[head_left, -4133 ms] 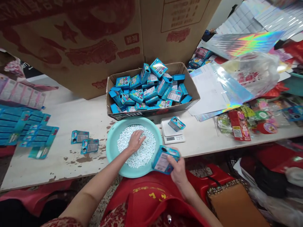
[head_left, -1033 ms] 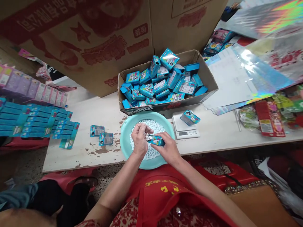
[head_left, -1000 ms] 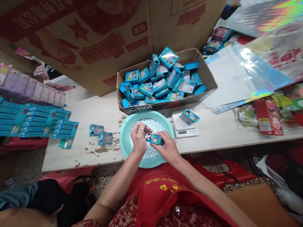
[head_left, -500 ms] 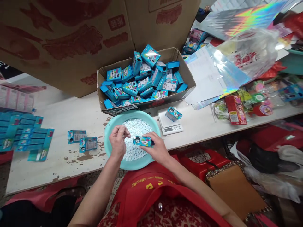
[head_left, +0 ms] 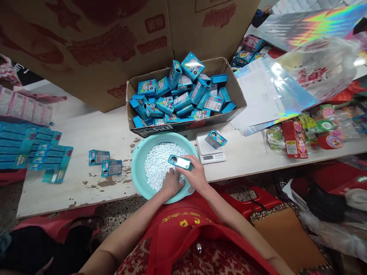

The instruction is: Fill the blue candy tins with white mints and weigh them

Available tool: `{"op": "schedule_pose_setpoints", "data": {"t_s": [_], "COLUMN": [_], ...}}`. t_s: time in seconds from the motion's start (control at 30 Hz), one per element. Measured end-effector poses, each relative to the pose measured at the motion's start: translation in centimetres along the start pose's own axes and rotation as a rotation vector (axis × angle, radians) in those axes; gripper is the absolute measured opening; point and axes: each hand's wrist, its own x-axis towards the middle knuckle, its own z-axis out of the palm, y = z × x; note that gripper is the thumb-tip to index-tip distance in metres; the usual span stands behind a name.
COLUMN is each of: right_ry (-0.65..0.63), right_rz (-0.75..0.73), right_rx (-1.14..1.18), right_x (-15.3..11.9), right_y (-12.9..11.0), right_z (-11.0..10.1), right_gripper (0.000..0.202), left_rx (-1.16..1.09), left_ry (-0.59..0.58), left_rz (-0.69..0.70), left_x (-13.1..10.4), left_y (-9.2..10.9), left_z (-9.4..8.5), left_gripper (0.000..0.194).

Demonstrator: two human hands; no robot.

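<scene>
My right hand (head_left: 197, 175) grips a small blue candy box (head_left: 179, 161), its narrow top with a round hole facing up. This box is above a turquoise basin (head_left: 137, 168) of small white candies (head_left: 155, 162). Close below the box, my left hand (head_left: 172, 184) reaches down into the candies, and its fingertips are hidden among them. I cannot tell whether those fingers hold any candies.
Behind the basin, a cardboard tray (head_left: 243, 101) is heaped with similar blue boxes. One blue box (head_left: 215, 139) lies on a white digital scale (head_left: 210, 157) to the right. Two more boxes (head_left: 111, 168) lie left, near flat blue packs (head_left: 51, 156). A large carton (head_left: 114, 42) stands behind.
My left hand has moved from above the candies down and right into them. The box in my right hand has shifted slightly right and up, with its top now facing the camera.
</scene>
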Motion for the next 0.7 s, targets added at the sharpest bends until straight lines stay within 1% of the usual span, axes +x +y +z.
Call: {"op": "schedule_pose_setpoints", "data": {"t_s": [0.07,0.1,0.17,0.2,0.23,0.3,0.37,0.4,0.47,0.5,0.6,0.67,0.7], "right_ry": [-0.002,-0.004,-0.007,-0.008,-0.010,-0.037,-0.088,-0.118,-0.169,-0.187,-0.206,-0.201,-0.197], "right_rz": [0.029,0.035,0.029,0.017,0.002,-0.021,-0.022,-0.019,-0.022,-0.025,-0.030,-0.050,-0.063], "right_rx": [-0.029,-0.041,-0.063,-0.074,-0.086,-0.120,-0.176,-0.210,-0.274,-0.298,-0.333,-0.329,-0.323], "right_x": [0.2,0.3,0.2,0.1,0.0,-0.2,-0.4,-0.5,-0.6,-0.7,-0.7,-0.7,-0.6], "right_y": [0.3,0.4,0.5,0.5,0.6,1.0,1.6,1.8,2.2,2.1,1.3,0.3,-0.1], "right_z": [-0.2,-0.3,-0.5,-0.5,-0.5,-0.1,0.5,0.9,1.6,1.8,2.3,2.2,2.1], "right_gripper": [0.029,0.029,0.030,0.030,0.031,0.031,0.030,0.030,0.031,0.031,0.031,0.031,0.032], "left_rx": [-0.263,-0.354,-0.448,-0.518,-0.638,-0.966,-1.277,-1.375,-1.499,-1.534,-1.539,-1.534,-1.541], "left_ry": [0.053,0.066,0.068,0.063,0.067,0.097,0.168,0.223,0.349,0.417,0.600,0.687,0.711], "left_rz": [0.000,-0.012,-0.038,-0.053,-0.069,-0.074,-0.010,0.043,0.133,0.156,0.182,0.196,0.200], "left_x": [0.4,0.5,0.6,0.5,0.3,-0.2,-0.7,-0.9,-1.0,-1.0,-0.8,-0.6,-0.5], "left_y": [-0.9,-1.4,-2.2,-2.4,-2.4,-2.1,-1.2,-0.6,0.6,1.3,2.7,3.3,3.5], "left_z": [-0.1,-0.3,-1.0,-1.7,-2.4,-4.3,-6.2,-7.0,-8.1,-8.3,-8.5,-8.7,-8.8], "left_gripper": [0.035,0.027,0.013,0.010,0.008,0.010,0.017,0.019,0.021,0.020,0.017,0.018,0.019]}}
